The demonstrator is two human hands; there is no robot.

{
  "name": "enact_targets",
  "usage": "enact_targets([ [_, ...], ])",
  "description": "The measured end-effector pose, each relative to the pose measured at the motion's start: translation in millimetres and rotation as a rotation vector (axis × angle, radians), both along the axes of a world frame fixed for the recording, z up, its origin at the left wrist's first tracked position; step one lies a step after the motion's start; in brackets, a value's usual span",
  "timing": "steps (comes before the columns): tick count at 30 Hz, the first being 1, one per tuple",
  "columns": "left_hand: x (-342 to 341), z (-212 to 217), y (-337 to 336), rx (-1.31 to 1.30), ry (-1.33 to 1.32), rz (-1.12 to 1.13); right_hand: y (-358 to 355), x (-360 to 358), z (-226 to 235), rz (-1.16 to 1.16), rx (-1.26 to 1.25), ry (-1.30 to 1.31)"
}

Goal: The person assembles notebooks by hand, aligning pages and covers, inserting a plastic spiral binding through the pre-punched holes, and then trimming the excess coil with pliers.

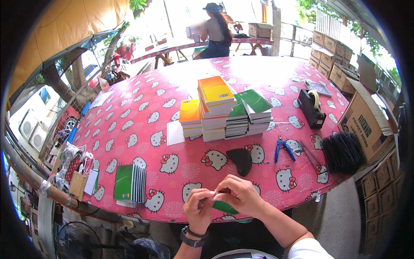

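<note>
My left hand [199,210] and my right hand [239,196] meet close to the table's near edge, fingertips pinched together. Whatever small or thin thing they pinch is mostly hidden by the fingers. A green cover [225,208], apparently of a notebook, shows just under my right hand; whether it is held or lying there is unclear. Just beyond my right hand lies a black curved pad [239,161]. Farther right are blue-handled pliers [284,150] with their handles spread, loose black spiral coils [310,154] and a thick bundle of black coils [343,152].
Orange-yellow notebooks [214,90] and green notebooks [254,102] stand in stacks mid-table. Spiral-bound green notebooks [129,183] sit at left. A black tape dispenser [311,110] and an open carton [365,125] are at right. A person [214,32] sits at a far table.
</note>
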State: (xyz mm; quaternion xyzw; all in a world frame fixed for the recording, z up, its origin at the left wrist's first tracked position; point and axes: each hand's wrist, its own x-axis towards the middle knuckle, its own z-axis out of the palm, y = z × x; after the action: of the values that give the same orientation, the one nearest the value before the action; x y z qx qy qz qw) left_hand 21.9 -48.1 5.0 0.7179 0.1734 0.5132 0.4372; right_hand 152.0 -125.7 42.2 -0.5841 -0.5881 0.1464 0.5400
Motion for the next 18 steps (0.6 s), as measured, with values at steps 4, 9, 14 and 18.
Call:
enact_targets([
  [4, -1.2, -5.4, -1.9, -0.17, -0.086, -0.065, 1.3, -6.0, -1.1, -0.007, 0.076, -0.03],
  [9, -3.3, -15.8, 2.3, -0.223, -0.05, -0.066, 5.2, -7.5, -7.1, -0.032, 0.063, -0.113],
  [14, -4.3, -12.1, -0.2, -0.182, -0.113, 0.048, 0.6, -4.7, -1.8, -0.07, 0.033, 0.147],
  [18, -12.3, -30.2, -8.1, -0.494, -0.306, -0.113, 12.2, -19.8, -0.3, 0.038, 0.211, 0.61],
])
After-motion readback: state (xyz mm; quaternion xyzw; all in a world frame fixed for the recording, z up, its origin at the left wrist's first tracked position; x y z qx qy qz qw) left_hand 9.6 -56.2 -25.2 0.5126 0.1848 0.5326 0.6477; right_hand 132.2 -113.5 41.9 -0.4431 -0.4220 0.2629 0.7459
